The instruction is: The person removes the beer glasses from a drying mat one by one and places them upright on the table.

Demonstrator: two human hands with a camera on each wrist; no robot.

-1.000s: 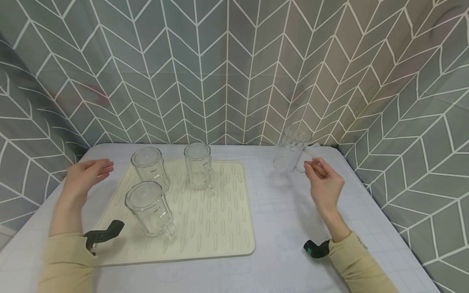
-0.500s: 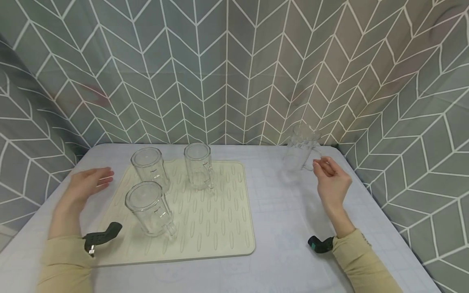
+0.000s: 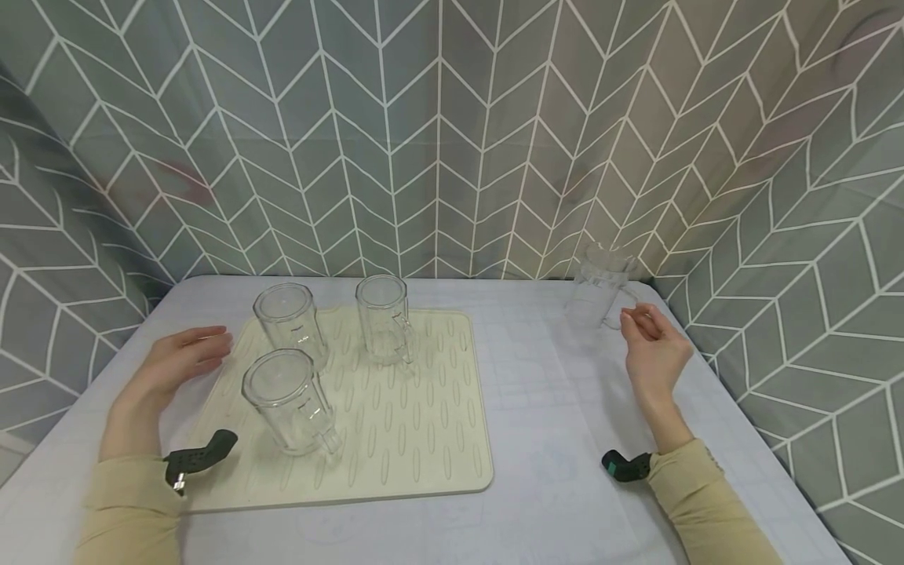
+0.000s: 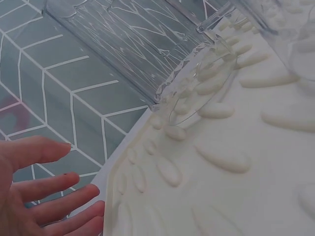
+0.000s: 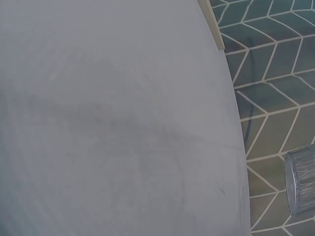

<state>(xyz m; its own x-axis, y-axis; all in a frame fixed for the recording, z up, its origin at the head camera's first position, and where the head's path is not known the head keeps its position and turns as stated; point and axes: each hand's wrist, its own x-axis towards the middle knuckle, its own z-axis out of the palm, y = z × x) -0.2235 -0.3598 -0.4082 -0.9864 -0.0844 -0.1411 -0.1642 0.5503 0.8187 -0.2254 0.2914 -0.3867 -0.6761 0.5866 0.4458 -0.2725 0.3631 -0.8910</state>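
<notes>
My right hand [image 3: 657,349] pinches the handle of a clear glass mug [image 3: 595,290] at the table's back right; in the right wrist view only part of this mug [image 5: 301,181] shows and the hand is out of sight. My left hand [image 3: 180,361] is beside the mat's left edge with fingers loosely extended, holding nothing; the left wrist view shows its fingers [image 4: 64,201] spread apart. Three more clear mugs stand on the cream ribbed mat [image 3: 424,439]: one at the back left [image 3: 289,322], one nearer the front [image 3: 289,404], and one further right [image 3: 383,318].
A white cloth covers the table [image 3: 537,439]. Behind and on both sides hangs a grey curtain [image 3: 452,141] with white chevron lines, close to the table's back edge. A dark wrist-camera mount sticks out from each sleeve.
My right hand has moved rightward, carrying the mug by its handle toward the back right corner. The left hand has shifted slightly down and then toward the mat. The three mugs there stay put.
</notes>
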